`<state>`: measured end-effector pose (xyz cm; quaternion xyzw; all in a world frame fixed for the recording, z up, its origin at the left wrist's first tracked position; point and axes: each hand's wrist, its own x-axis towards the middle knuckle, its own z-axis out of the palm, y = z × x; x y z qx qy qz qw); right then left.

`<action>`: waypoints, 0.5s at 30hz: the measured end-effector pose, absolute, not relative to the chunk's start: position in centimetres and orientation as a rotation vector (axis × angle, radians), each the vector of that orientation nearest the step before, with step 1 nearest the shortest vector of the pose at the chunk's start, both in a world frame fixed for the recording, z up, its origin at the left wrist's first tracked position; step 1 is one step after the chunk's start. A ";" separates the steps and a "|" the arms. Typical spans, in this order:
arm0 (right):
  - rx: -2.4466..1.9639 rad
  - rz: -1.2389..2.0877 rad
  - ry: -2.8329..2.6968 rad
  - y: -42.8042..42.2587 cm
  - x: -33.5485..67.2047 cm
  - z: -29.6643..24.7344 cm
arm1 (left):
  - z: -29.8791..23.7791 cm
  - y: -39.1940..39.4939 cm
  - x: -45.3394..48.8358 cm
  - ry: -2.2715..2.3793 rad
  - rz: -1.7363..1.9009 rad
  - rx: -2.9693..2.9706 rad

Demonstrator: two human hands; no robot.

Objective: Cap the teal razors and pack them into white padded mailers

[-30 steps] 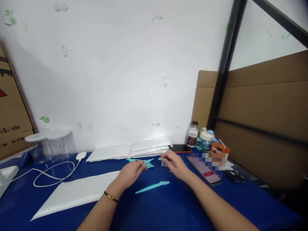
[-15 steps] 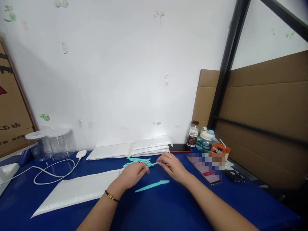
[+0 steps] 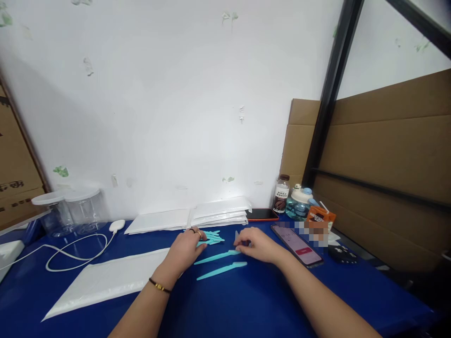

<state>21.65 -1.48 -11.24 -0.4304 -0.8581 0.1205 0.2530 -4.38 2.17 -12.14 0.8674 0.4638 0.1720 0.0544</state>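
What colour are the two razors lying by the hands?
Teal razors, on the blue table; head view.

Two razors [image 3: 221, 264] lie mid-table [image 3: 246, 310], a razor pile [image 3: 210, 237] at their 11 o'clock. Phone [image 3: 298, 245] at 3 o'clock, bag [image 3: 105, 281] at 9.

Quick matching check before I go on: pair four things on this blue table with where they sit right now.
Things:
1. left hand
2. right hand
3. clear jars
4. phone with lit screen

Places:
A. far left, by the wall
B. on the pile of teal sticks
C. right of the right hand
D. at the end of a lone teal stick

Pairs: 1-B, 2-D, 3-A, 4-C
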 end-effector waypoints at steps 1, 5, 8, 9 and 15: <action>-1.211 0.339 -2.275 -1.3 22.3 -11.2 | -12.3 2.6 -4.7 1.481 0.506 2.637; -1.383 0.375 -2.190 -0.3 25.7 -11.3 | -12.8 3.4 -5.4 1.572 0.376 2.643; -1.474 0.436 -2.288 0.1 27.3 -11.8 | -12.7 3.5 -5.3 1.575 0.330 2.653; -1.487 0.429 -2.313 0.1 27.4 -11.9 | -12.6 3.4 -5.2 1.571 0.326 2.668; -1.432 0.277 -2.377 0.0 24.9 -12.7 | -12.2 3.0 -4.8 1.519 0.448 2.667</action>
